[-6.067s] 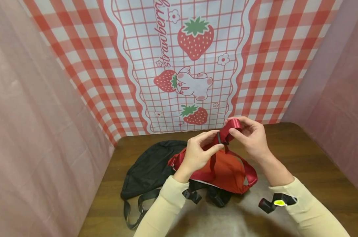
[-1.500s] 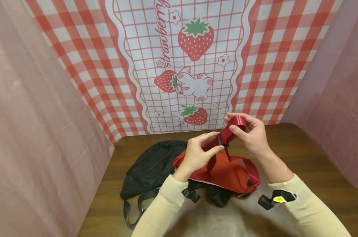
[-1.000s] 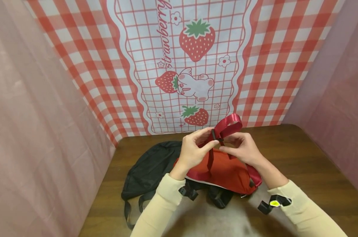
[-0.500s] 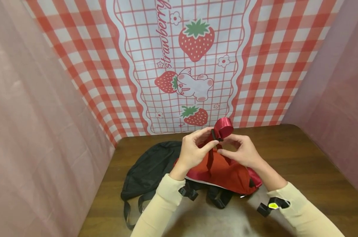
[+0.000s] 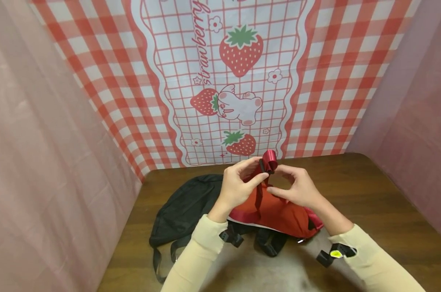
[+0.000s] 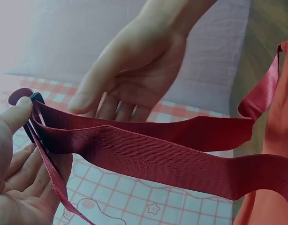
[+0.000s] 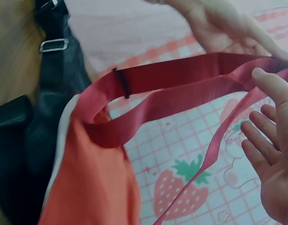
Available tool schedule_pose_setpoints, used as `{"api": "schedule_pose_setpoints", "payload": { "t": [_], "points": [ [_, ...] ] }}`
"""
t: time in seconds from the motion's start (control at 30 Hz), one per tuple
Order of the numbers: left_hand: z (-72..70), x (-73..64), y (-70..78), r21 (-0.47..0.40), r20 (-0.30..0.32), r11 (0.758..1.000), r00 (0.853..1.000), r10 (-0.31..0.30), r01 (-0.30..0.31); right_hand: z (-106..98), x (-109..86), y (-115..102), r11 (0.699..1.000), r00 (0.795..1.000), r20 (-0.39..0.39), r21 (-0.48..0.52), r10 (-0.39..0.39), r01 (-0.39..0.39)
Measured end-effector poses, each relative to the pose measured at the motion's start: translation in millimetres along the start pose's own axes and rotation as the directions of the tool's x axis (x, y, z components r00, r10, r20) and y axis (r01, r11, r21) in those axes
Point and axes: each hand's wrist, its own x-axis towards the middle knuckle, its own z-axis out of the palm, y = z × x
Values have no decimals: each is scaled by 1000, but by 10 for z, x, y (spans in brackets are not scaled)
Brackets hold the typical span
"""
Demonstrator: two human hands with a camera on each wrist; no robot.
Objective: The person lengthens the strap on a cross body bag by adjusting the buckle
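A red fabric bag (image 5: 278,211) lies on the wooden table (image 5: 370,190), partly over a black bag (image 5: 183,207). My left hand (image 5: 238,184) holds up the red strap (image 6: 158,154) and pinches its black slider buckle (image 5: 262,165) between thumb and fingers. A small loop of strap (image 5: 270,159) stands above the buckle. My right hand (image 5: 298,188) sits just right of the buckle with relaxed, nearly straight fingers. Its thumb (image 7: 266,77) touches the strap. In the right wrist view the strap (image 7: 181,89) runs in two layers from the bag (image 7: 92,187) to the buckle.
A strawberry-print checked cloth (image 5: 238,81) hangs behind the table, with pink sheets on both sides. The black bag's strap and metal ring (image 7: 53,45) trail toward the front left edge. Bare wood shows to the right.
My right hand let go of the top of the strap loop and came down beside the buckle. The loop above the buckle has shrunk to a small curl. My left hand kept its pinch.
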Motion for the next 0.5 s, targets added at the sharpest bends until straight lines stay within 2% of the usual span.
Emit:
{"api": "schedule_pose_setpoints", "payload": {
  "t": [0.13, 0.23, 0.4, 0.5],
  "points": [
    [6, -4, 8, -1, 2, 1000, 1000, 4, -4, 31, 66, -45, 998, 1000, -8, 62, 17, -16],
    [-10, -3, 14, -3, 4, 1000, 1000, 8, -8, 35, 53, -44, 998, 999, 9, 46, 32, -32],
    [-56, 0, 35, 4, -6, 1000, 1000, -3, 3, -14, -53, 30, 991, 994, 61, -111, 87, -80],
    [-63, -3, 39, 7, -2, 1000, 1000, -13, 13, -33, -77, 47, 984, 993, 70, -154, 99, -88]
  ]
}}
